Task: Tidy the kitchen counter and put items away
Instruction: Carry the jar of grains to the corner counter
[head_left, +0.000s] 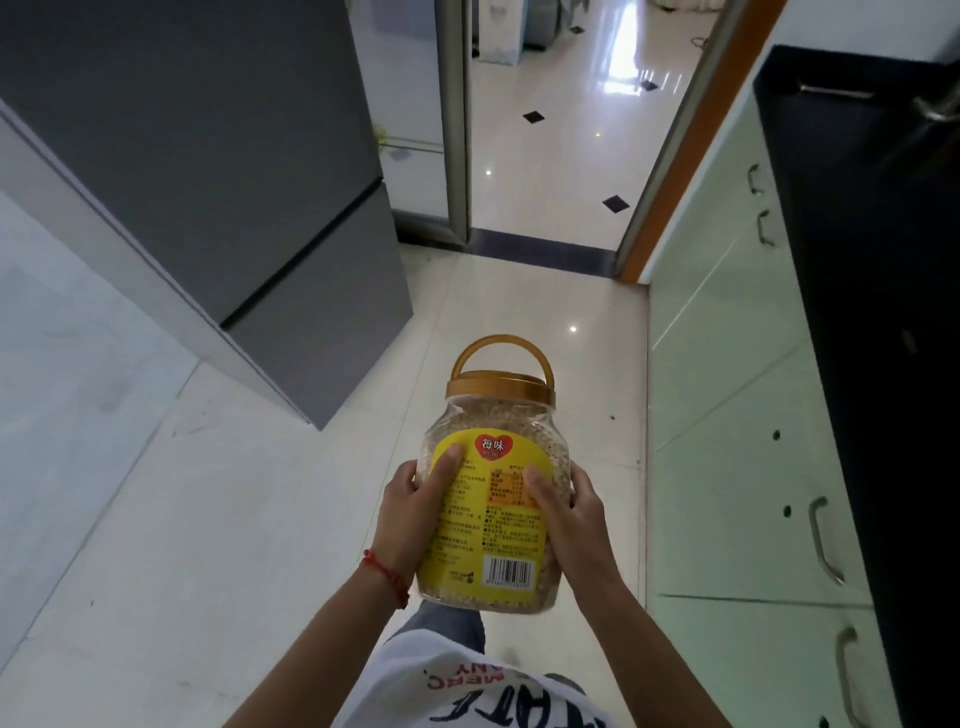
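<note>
With the left hand (415, 506) and right hand (569, 506) clasping the full jar (493, 499) by its sides, best carry it level and supported underneath.

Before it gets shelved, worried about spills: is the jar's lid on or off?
On. The gold lid caps the grain-filled jar, handle raised.

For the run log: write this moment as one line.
left hand: holding jar | right hand: holding jar | lid: on | location: over floor, beside fridge
</note>
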